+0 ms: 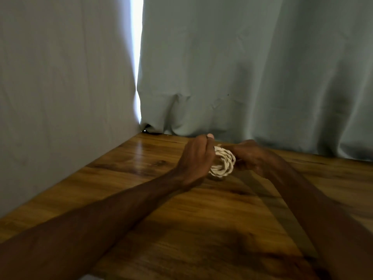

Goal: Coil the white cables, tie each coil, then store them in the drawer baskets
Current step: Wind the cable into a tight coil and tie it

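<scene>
White cable coil (223, 163) at the far side of wooden table (141, 162), before curtain (242, 77); clasped by left hand (196, 158) and right hand (250, 156), fingers curled on opposite sides, presumably keeping loops bunched for tying. Drawer baskets unseen.

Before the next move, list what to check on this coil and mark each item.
1. Loops gathered: ok, the white cable coil is stacked between the hands.
2. Left hand grip: ok, fingers curled at the coil's left side.
3. Right hand grip: cannot tell, blurred against the coil.
4. Tie on the coil: cannot tell, none visible.
5. Drawer baskets within sight: not ok, only the wooden table and curtain show.
</scene>
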`<state>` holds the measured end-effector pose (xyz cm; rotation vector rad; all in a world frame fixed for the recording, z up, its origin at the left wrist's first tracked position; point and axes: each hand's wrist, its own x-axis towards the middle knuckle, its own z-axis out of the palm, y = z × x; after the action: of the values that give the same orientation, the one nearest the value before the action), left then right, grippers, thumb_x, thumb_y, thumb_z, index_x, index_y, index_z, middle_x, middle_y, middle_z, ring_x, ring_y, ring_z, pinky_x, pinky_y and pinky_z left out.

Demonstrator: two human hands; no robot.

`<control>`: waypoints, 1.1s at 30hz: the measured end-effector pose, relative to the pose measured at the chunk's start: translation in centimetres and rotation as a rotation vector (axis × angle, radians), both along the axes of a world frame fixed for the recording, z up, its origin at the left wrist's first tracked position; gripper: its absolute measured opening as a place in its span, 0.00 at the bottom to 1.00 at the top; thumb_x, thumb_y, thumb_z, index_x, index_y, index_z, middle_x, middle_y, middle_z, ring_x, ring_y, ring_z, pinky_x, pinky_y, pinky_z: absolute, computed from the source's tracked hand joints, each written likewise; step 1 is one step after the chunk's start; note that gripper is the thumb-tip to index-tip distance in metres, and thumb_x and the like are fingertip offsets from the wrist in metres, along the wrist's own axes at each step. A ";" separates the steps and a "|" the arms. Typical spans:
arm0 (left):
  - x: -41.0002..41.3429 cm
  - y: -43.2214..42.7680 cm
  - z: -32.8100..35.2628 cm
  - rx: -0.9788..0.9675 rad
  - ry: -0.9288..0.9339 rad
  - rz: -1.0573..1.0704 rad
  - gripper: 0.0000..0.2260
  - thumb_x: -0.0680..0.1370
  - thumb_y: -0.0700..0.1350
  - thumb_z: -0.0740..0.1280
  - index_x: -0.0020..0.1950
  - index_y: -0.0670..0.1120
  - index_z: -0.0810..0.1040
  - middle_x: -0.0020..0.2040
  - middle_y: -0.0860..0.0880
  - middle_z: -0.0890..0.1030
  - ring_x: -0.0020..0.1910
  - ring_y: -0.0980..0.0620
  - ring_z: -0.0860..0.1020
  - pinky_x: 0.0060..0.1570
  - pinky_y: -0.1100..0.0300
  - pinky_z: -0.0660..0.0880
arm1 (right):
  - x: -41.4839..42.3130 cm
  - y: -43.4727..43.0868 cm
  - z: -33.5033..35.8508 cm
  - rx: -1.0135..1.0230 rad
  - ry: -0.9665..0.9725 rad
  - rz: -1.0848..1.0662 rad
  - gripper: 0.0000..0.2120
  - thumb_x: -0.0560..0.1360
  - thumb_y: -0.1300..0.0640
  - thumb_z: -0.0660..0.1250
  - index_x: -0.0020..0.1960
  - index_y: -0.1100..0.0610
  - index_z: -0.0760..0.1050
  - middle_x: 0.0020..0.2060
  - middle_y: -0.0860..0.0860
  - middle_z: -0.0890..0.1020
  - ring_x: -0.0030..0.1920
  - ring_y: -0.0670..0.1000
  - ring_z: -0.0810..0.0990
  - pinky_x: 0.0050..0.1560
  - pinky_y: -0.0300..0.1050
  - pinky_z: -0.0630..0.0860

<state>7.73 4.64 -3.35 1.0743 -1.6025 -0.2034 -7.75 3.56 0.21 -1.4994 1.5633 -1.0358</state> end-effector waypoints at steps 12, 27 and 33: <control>4.3 -3.0 2.2 0.238 0.261 0.153 0.19 0.84 0.44 0.57 0.34 0.43 0.72 0.39 0.40 0.79 0.40 0.44 0.76 0.38 0.53 0.65 | 6.1 2.8 -0.7 -0.649 0.527 0.235 0.10 0.79 0.58 0.66 0.45 0.55 0.87 0.25 0.48 0.83 0.23 0.40 0.78 0.32 0.38 0.73; 3.7 -2.9 1.2 0.158 0.071 0.120 0.17 0.85 0.42 0.57 0.36 0.44 0.68 0.36 0.47 0.72 0.37 0.51 0.70 0.36 0.59 0.59 | 6.5 3.2 -0.9 -0.424 0.189 0.104 0.14 0.72 0.59 0.70 0.30 0.64 0.80 0.24 0.59 0.77 0.25 0.49 0.72 0.29 0.49 0.69; 5.1 -3.7 1.3 0.107 -0.074 0.214 0.14 0.86 0.44 0.56 0.42 0.43 0.72 0.35 0.49 0.72 0.41 0.46 0.72 0.44 0.55 0.66 | 6.7 4.0 1.0 -0.241 0.097 0.228 0.08 0.73 0.60 0.67 0.36 0.58 0.78 0.25 0.50 0.72 0.23 0.46 0.66 0.23 0.36 0.59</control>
<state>12.84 0.96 -2.09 1.3410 -1.5421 -0.1082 -1.01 7.52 1.24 -1.8686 1.3277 -1.0598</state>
